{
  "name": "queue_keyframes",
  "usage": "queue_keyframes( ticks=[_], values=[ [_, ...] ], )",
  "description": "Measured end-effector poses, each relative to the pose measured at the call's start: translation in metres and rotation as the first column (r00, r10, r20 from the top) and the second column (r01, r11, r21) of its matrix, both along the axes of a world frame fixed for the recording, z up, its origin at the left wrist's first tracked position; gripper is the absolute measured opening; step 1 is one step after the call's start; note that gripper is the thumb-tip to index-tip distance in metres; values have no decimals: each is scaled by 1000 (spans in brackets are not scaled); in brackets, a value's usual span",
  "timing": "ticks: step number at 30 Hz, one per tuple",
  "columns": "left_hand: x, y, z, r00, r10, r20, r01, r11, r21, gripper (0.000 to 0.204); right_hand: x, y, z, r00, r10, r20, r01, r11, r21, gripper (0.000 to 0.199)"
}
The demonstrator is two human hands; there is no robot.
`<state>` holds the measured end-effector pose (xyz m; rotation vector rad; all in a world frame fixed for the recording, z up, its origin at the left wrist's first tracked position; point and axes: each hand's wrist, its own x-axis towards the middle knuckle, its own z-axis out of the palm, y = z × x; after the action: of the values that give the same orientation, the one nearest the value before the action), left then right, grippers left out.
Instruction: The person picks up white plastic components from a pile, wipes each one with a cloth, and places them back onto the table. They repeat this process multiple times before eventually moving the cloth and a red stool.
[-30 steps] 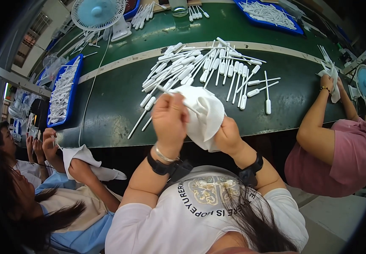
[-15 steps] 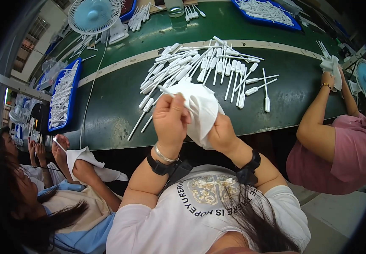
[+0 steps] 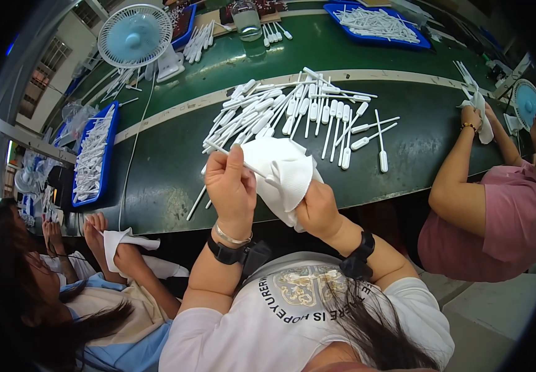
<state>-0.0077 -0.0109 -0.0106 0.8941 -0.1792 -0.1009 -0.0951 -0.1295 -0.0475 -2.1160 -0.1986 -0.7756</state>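
Observation:
My left hand [image 3: 232, 186] is closed, thumb and fingers pinching a thin white plastic stick [image 3: 254, 167]. One end of the stick sticks out past the thumb, and the other meets the folds of a white ribbed cloth [image 3: 275, 155]. My right hand [image 3: 321, 209] is closed around the cloth, which drapes over its fingers and hides some of them. Just beyond the cloth lies a loose pile of white plastic sticks with thick oblong handles [image 3: 268, 102], spread over the dark green table [image 3: 165, 167].
Blue trays full of white sticks stand at the left [image 3: 115, 124] and far right [image 3: 428, 44]. A fan [image 3: 133, 38] and a glass jar [image 3: 246, 28] are farther back. Co-workers sit on both sides, a blue-sleeved person [image 3: 150, 335] and a pink-shirted person [image 3: 485, 217], each handling white cloth.
My left hand has moved left, away from my right hand, and more of the stick shows between it and the cloth. The whole view has also shifted slightly.

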Motion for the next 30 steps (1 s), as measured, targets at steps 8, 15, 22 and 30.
queue_keyframes(
  ticks=[8,15,22,30],
  values=[
    [-9,-10,-4,1000,1,7,-1,999,49,19,-2,1,-1,999,9,-32,-10,1000,-12,26],
    [-18,-12,-8,859,-103,502,-80,941,330,9,-1,-5,0,947,195,-255,53,688,723,24],
    [-23,-18,-10,522,-396,755,-407,662,629,15,2,-13,-1,894,340,-291,7,640,768,26],
    [-2,-26,5,469,-583,663,-478,463,746,24,0,-25,-5,860,481,-169,-47,405,913,28]
  ],
)
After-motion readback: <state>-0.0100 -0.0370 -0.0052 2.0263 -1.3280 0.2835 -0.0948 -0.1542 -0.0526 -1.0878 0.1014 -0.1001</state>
